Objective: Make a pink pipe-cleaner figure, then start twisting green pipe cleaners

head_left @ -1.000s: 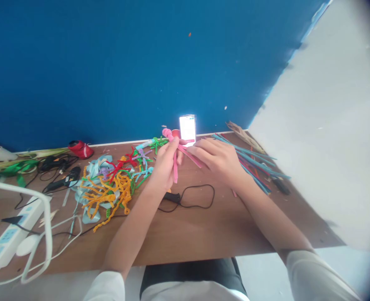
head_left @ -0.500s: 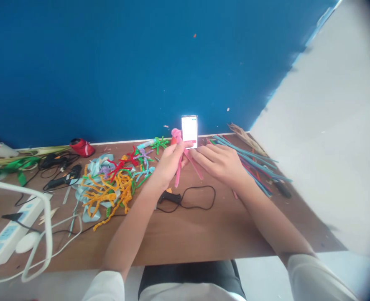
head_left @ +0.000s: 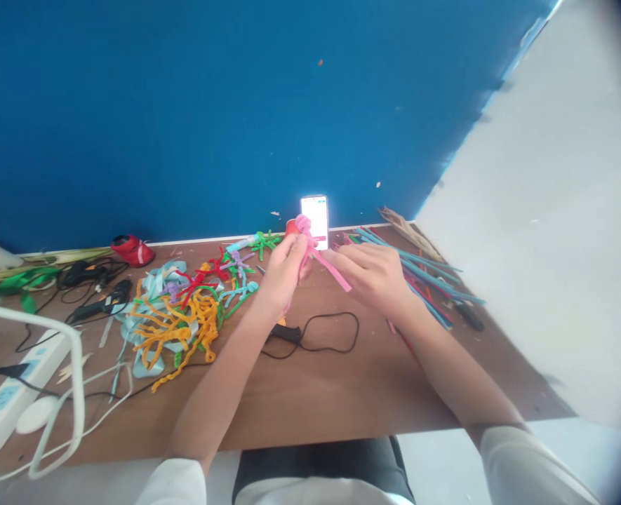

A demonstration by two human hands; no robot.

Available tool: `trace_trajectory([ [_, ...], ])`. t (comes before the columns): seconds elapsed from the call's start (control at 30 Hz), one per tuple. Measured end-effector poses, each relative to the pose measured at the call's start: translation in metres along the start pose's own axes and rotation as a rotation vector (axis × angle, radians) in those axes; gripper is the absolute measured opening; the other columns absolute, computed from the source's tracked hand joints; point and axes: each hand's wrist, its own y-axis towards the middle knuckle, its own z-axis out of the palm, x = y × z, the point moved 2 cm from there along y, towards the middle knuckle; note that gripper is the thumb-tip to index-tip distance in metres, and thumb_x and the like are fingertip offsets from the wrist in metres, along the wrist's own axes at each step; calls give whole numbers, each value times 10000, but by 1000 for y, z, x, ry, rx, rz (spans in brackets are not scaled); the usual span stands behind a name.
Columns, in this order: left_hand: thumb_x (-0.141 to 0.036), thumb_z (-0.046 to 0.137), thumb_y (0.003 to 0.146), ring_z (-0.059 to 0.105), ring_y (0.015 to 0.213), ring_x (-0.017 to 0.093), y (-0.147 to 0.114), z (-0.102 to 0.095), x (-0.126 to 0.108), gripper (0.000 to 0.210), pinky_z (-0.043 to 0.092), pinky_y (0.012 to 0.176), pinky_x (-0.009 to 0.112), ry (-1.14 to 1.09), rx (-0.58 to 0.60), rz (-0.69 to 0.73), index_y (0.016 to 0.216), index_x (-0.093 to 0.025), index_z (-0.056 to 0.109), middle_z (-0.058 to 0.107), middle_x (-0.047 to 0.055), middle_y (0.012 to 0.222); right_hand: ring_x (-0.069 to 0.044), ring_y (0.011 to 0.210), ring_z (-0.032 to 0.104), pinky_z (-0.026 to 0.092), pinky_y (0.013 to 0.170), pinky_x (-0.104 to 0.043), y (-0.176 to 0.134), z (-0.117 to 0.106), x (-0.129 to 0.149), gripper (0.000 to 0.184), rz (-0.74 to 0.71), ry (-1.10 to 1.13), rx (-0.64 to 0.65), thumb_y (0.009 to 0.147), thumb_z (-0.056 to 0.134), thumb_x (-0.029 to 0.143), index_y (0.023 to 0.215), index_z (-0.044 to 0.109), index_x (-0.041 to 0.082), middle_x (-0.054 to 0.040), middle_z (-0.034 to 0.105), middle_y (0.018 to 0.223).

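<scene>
My left hand (head_left: 288,270) pinches a pink pipe cleaner figure (head_left: 304,224) with a rounded, coiled top. Long pink strands hang from it, one slanting down to the right. My right hand (head_left: 370,272) has its fingers curled against the strands, and its fingertips close on one near the left hand; the exact grip is partly hidden. Just behind the figure a lit phone (head_left: 319,214) stands upright against the wall. A red-orange object (head_left: 291,226), partly covered, is beside the phone. Below my left wrist lies a black-handled tool (head_left: 288,333) with a looped cable.
Left of my hands lies a heap of orange pipe cleaner pieces (head_left: 199,315) with pale blue ribbon. Loose blue pipe cleaners (head_left: 420,270) lie at right. A power strip (head_left: 20,386), a white curved tube (head_left: 78,379) and a red roll (head_left: 132,250) occupy the left side.
The pink figure's top has shifted slightly right, in front of the phone. A strand that hung straight down no longer shows there. My view has moved slightly.
</scene>
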Motion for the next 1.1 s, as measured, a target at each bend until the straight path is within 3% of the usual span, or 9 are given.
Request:
trace_trajectory([
  [0.13,-468,649,919,389,500,69,2,-3,2,338,326,486,203,-157,42,-69,771,-177,563,442,-41,565,-121,586,489,337,578,-275,-1,-2,-4,321,66,143,1,977,444,104,1120,697,240,12,611,659],
  [0.27,-433,754,841,496,591,77,4,-5,5,303,407,544,198,-221,-7,-90,812,-160,625,572,-1,698,-118,587,487,336,573,-265,1,-4,-6,257,105,162,4,993,467,146,1043,713,202,5,613,658],
  [0.5,-456,741,850,540,635,105,2,-4,5,311,413,580,224,-48,-13,-12,943,-172,657,628,6,730,-132,600,490,305,569,-289,3,-1,-4,264,50,5,68,1005,436,129,1005,695,182,-9,620,685],
  [0.8,-421,699,886,637,879,145,2,0,7,293,509,795,248,53,69,81,1017,-164,644,687,38,937,-122,590,494,308,576,-286,-1,3,-7,217,78,129,66,988,486,192,870,667,207,-4,645,686],
  [0.87,-412,654,919,633,926,161,0,2,5,263,507,839,264,124,93,138,1007,-165,640,680,46,952,-114,592,505,330,584,-275,-1,5,-5,208,161,243,34,973,509,207,821,651,196,-5,646,688],
  [0.97,-396,582,964,614,898,174,-1,0,4,220,480,869,292,339,54,286,987,-185,638,660,45,922,-87,511,408,298,525,-255,2,7,-3,251,452,515,-39,943,545,238,701,585,187,37,523,562],
  [1.1,-323,511,981,569,880,218,-3,-9,3,210,419,891,355,729,14,624,860,-208,637,666,80,906,-60,448,289,215,443,-234,6,13,3,317,922,1230,-9,868,659,371,643,514,200,87,380,510],
])
